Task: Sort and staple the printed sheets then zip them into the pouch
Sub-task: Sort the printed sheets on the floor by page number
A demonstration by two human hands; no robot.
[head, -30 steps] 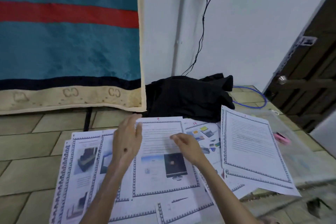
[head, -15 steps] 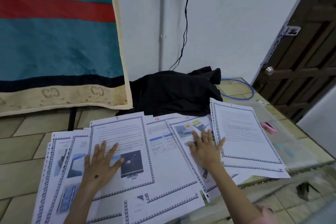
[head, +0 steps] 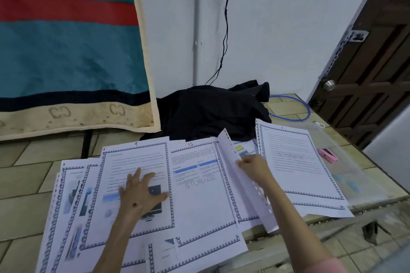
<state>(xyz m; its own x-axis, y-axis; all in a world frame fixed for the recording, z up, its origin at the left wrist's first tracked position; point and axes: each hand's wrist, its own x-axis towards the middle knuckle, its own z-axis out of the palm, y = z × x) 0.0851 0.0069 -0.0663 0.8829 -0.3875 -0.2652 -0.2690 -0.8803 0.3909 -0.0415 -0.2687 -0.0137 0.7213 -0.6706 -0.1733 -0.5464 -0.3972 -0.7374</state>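
Several printed sheets with patterned borders lie fanned over a tiled floor. My left hand point(head: 142, 193) rests flat, fingers spread, on the sheet numbered 9 point(head: 135, 162). Beside it lies the sheet numbered 12 point(head: 199, 201), printed STORAGE. My right hand point(head: 253, 167) pinches a punched sheet point(head: 228, 153) and holds it raised on edge, tilted over the pile. A separate stack topped by sheet 1 point(head: 295, 162) lies to the right. A clear zip pouch point(head: 346, 162) lies further right, with a pink stapler point(head: 328, 154) on or in it.
A black cloth bundle point(head: 210, 111) sits behind the sheets at the wall. A blue cable loop point(head: 304, 108) lies near a dark wooden door point(head: 372, 68). A teal and red blanket point(head: 66, 51) hangs at the left. A black cord point(head: 226, 29) hangs down the wall.
My right hand went from lying flat on the sheet numbered 14 to pinching it and lifting it on edge. My left hand stayed flat on sheet 9. The view shifted slightly right.
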